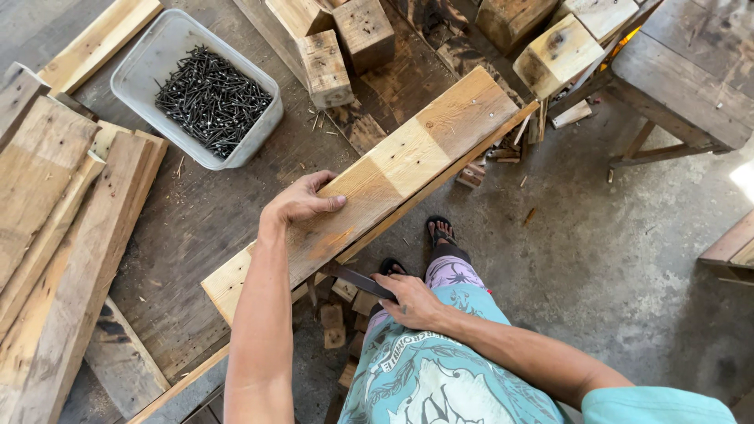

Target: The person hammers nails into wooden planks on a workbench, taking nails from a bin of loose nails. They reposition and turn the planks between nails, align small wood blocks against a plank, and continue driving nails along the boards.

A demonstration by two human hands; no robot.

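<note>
a tub of dark nails (210, 98) sits on the worn bench (188, 228). the left hand (302, 200) presses flat, fingers spread, on a patchwork board (408, 161) lying across the bench edge. the right hand (412, 302) grips a dark flat tool (357, 280) just under the board.

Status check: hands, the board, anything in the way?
Left hand flat on the plank. Right hand grips dark tool under its near edge. Nail tub stands apart.
</note>
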